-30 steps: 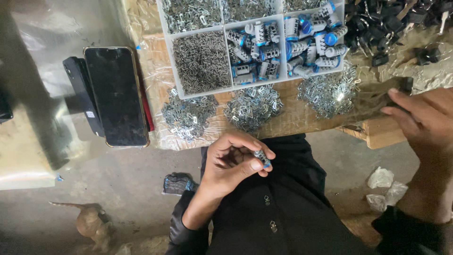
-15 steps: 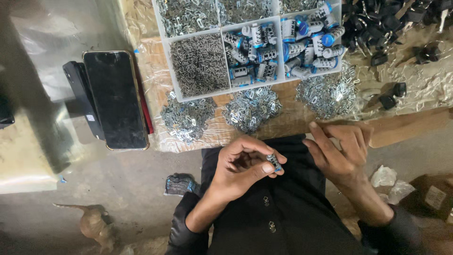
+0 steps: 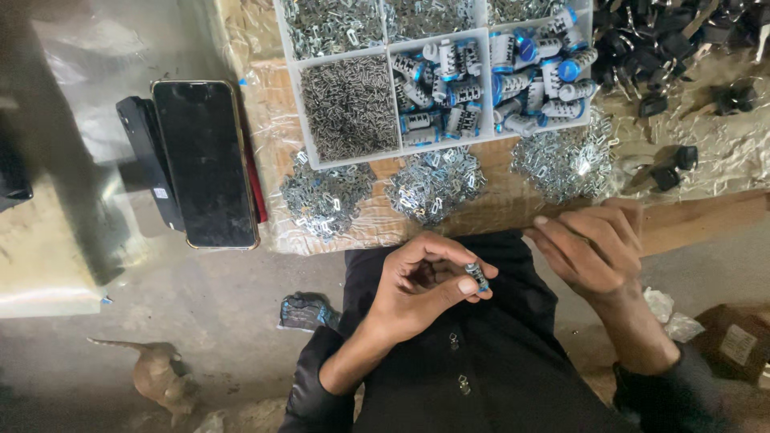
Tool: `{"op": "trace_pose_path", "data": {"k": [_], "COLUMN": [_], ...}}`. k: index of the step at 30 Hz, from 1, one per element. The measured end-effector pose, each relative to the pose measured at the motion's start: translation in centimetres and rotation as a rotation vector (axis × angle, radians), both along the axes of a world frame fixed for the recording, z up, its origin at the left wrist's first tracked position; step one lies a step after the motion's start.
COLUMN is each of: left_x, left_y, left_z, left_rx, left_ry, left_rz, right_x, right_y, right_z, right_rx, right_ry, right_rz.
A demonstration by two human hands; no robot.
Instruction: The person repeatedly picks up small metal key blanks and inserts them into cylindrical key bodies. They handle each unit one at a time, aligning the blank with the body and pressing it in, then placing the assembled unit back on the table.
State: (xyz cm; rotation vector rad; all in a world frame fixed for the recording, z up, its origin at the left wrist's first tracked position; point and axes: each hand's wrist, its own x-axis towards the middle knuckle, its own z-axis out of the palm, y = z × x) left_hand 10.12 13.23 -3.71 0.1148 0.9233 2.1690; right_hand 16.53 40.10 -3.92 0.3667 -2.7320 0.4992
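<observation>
While the left hand [image 3: 421,285] hovers over the person's dark-clothed lap, its grip is pressed together around a small cylinder lock core [image 3: 477,277], silver with a blue band, pinched between the thumb and the fingertips so that the piece sticks out toward the right. The right hand [image 3: 593,244] sits just beside it, at the near edge of the bench [image 3: 690,220], fingers curled inward and pointing left; whether its grip pinches some small part I cannot tell, since the fingers hide whatever may lie between them. The two hands are near each other but not touching.

On the bench beyond the hands lie three loose heaps of small shiny metal clips: one on the left [image 3: 325,196], one in the middle [image 3: 437,184], one on the right [image 3: 565,160], just above the right hand. Behind them stands a white compartment tray [image 3: 298,112]; one section holds fine grey pins [image 3: 349,108], two others hold more silver-and-blue lock cores [image 3: 441,88], and the far sections hold more shiny clips. To the right of the tray lie black plastic parts [image 3: 666,40]. Left of the tray, a dark phone [image 3: 204,164] rests face up on top of another black device [image 3: 140,152]. On the floor at lower left, a small brownish animal [image 3: 156,373] is partly visible.
</observation>
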Motion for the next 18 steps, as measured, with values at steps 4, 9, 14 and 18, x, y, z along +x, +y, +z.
{"op": "trace_pose_path", "data": {"k": [4,9,14,18], "left_x": [0.1,0.2,0.6,1.0], "left_y": [0.0,0.0,0.1,0.1], "left_z": [-0.3,-0.3,-0.1,-0.2], "left_rx": [0.02,0.021,-0.006,-0.021], "left_ry": [0.022,0.035,-0.031,-0.054], "left_rz": [0.025,0.046,0.035,0.051], "right_x": [0.2,-0.9,-2.5,-2.6], "right_y": [-0.2,-0.5,-2.8,-5.8], "right_z": [-0.5,0.3,1.4,2.0], "right_rx": [0.049,-0.011,-0.216,-0.677], "right_ry": [0.008,0.034,0.09,-0.087], "right_rz": [-0.043,0.073,0.134,0.236]}}
